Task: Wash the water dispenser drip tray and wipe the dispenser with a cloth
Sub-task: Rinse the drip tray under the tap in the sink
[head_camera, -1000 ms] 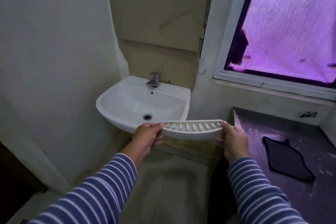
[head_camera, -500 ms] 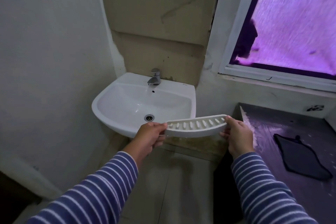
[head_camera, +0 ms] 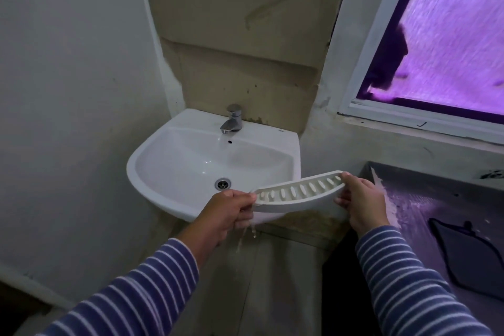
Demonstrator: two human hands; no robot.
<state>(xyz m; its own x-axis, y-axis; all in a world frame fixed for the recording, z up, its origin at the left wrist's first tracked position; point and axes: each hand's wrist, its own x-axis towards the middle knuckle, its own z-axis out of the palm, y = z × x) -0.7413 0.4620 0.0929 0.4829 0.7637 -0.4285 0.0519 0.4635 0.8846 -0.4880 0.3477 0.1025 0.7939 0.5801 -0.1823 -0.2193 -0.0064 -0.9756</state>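
I hold the white curved drip tray [head_camera: 300, 195] by both ends in front of the white wall sink [head_camera: 152, 155]. It has a row of oval slots on top. My left hand [head_camera: 226, 213] grips its lower left end, and my right hand [head_camera: 360, 199] grips its higher right end. The tray tilts down to the left, and water trickles from its left end onto the floor, just outside the sink's front rim. The chrome tap [head_camera: 231, 118] at the back of the sink is not running.
A dark cloth [head_camera: 469, 256] lies on the grey counter [head_camera: 425, 199] at the right, below a window with purple glass [head_camera: 450, 35]. White walls close in on the left and behind the sink. The floor below is tiled.
The tray has tipped further, left end down and right end up, and water now spills from its left end. My view has moved closer to the sink.
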